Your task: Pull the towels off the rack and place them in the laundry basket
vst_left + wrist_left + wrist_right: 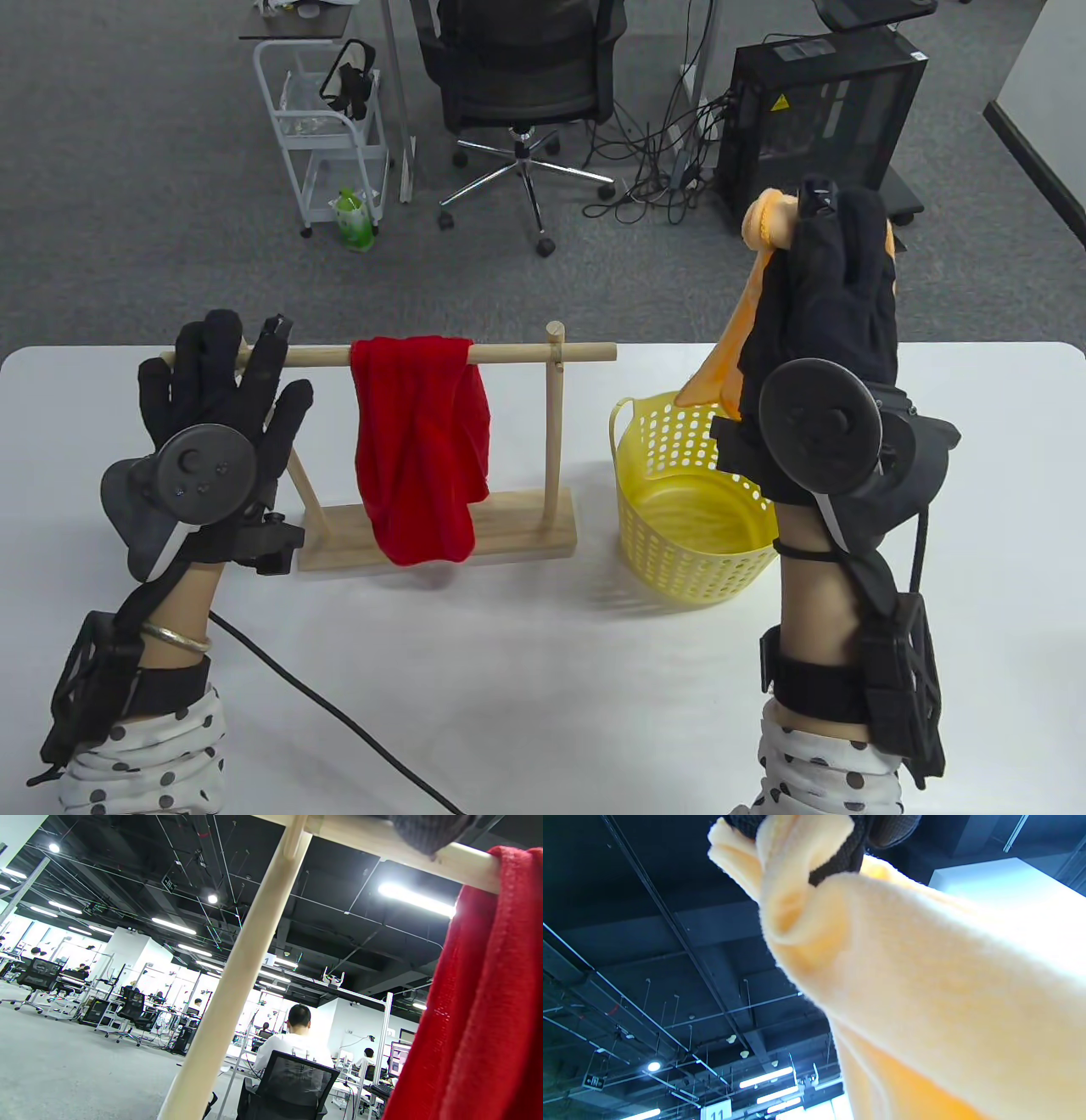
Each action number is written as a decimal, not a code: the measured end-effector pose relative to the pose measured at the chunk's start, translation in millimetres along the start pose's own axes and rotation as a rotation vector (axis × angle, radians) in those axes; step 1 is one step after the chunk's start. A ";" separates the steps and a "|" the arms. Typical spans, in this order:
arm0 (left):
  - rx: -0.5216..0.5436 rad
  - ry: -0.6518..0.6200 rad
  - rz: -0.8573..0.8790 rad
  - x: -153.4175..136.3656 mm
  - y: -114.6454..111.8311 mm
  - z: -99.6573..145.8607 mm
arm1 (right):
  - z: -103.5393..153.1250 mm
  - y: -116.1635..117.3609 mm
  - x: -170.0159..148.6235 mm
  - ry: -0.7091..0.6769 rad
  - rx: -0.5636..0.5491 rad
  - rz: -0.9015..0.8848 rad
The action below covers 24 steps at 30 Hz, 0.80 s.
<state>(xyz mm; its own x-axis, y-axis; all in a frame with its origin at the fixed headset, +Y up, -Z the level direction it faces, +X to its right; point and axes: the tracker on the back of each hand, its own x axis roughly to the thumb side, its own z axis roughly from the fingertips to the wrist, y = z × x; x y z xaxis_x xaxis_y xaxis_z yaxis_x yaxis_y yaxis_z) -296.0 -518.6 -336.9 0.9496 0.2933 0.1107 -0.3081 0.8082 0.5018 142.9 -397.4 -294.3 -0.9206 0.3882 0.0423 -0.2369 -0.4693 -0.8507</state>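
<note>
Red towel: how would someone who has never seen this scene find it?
On the white table stands a wooden rack, left of a yellow basket. The red towel hangs over its bar. It is the only cloth on the rack; the orange towel is in the right hand.

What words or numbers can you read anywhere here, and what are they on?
"11" on a white hanging ceiling sign.
"1" on a white hanging sign, partly hidden by the rack post.
Yellow warning sticker on the computer tower: a symbol, no readable words.
</note>
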 end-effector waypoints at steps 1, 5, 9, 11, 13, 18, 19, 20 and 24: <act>0.000 0.000 0.000 0.0 0.0 0.1 | 2.2 3.6 -2.2 0.003 0.012 0.002; 0.000 -0.001 -0.002 0.0 -0.1 0.5 | 17.0 26.0 -13.3 0.005 0.089 0.014; 0.001 -0.001 -0.004 0.2 -0.1 0.8 | 31.2 46.7 -22.6 0.012 0.166 0.008; 0.000 -0.001 -0.005 0.1 -0.2 0.9 | 38.9 57.3 -27.8 0.020 0.211 0.004; 0.001 -0.002 -0.005 0.2 -0.1 1.0 | 47.2 68.6 -34.0 0.023 0.252 0.016; -0.001 -0.002 -0.002 0.1 0.1 1.1 | 67.6 90.1 -47.0 0.001 0.360 0.070; -0.001 -0.002 -0.002 0.3 -0.1 1.0 | 70.7 93.2 -49.0 0.001 0.387 0.078; -0.001 -0.001 -0.004 0.3 -0.2 0.9 | 74.3 96.8 -51.2 0.002 0.424 0.087; -0.001 0.000 -0.005 0.4 -0.4 0.8 | 85.4 107.7 -57.8 0.017 0.542 0.133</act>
<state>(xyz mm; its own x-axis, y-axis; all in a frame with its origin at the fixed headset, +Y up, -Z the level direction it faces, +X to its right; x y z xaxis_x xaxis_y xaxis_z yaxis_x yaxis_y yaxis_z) -295.5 -519.2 -336.3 0.9510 0.2893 0.1087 -0.3037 0.8100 0.5016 144.0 -538.1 -343.7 -0.9493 0.3086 -0.0595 -0.2491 -0.8542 -0.4563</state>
